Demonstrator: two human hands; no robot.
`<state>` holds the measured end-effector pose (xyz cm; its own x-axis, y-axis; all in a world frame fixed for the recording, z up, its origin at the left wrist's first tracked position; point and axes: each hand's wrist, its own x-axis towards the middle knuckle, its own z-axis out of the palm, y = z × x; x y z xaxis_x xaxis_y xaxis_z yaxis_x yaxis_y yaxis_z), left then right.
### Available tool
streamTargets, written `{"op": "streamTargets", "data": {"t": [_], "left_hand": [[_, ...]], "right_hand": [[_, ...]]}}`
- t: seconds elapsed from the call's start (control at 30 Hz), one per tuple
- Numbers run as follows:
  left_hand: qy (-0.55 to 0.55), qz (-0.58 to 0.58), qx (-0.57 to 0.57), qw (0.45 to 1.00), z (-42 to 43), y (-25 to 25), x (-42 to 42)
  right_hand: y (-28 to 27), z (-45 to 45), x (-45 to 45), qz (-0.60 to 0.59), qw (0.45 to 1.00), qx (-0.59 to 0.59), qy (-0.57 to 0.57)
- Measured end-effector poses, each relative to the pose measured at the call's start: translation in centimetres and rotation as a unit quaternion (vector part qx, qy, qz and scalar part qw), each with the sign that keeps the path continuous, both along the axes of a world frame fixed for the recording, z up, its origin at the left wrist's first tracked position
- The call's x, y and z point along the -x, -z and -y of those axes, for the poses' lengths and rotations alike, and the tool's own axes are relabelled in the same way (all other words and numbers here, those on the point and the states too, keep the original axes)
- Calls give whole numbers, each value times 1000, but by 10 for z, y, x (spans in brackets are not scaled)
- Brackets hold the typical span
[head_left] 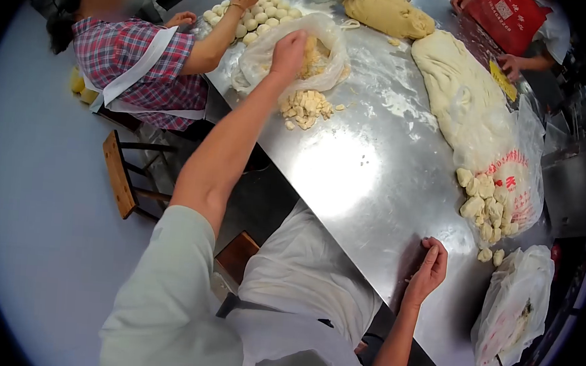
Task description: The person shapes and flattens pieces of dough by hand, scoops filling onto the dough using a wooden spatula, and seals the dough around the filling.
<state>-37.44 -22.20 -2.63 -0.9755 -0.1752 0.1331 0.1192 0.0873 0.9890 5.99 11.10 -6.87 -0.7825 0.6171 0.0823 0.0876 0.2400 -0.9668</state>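
My left hand [288,55] is closed in a fist at the clear plastic bag [253,56], reached far forward. Whatever its fingers hold is hidden. Inside the bag lies a crumbly yellowish mass [313,58]. A heap of small pale yellow chunks [306,108] sits on the metal table just in front of the bag. Near the table's front edge, my right hand [428,273] rests with fingers loosely curled and nothing visible in them. Beyond it to the right lie several torn dough pieces [485,203], on and beside a printed plastic sheet.
A long slab of dough [459,92] and a yellow dough mass [390,11] lie across the metal table [369,161]. A co-worker at left handles round dough balls [267,11]. Another person's hand [512,66] is at far right, by a red bag [507,21]. A white plastic bag [515,311] stands nearer.
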Motion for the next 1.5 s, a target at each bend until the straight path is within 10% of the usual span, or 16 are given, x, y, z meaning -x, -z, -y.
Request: {"op": "streamTargets", "data": {"t": [0.2,0.33,0.53,0.7,1.07,1.5], "left_hand": [[-76,-122,-36,989,8,13,-44],[128,9,-108,986,-49,7,-160],[368,357,-457,727,-93,10,-331],[415,551,-425,586,-63,42,-411],[325,636,-400,574,-91,99,-421],[359,615,-422,561,-115,111,-425]], "right_hand": [[6,-3,2,1,1000,-21,22],[7,-8,9,-26,999,5,40],[12,-5,19,-42,998,18,47],[3,29,54,-89,988,126,9],[7,-80,80,-71,990,60,-111],[-8,49,-27,54,919,77,-382]]}}
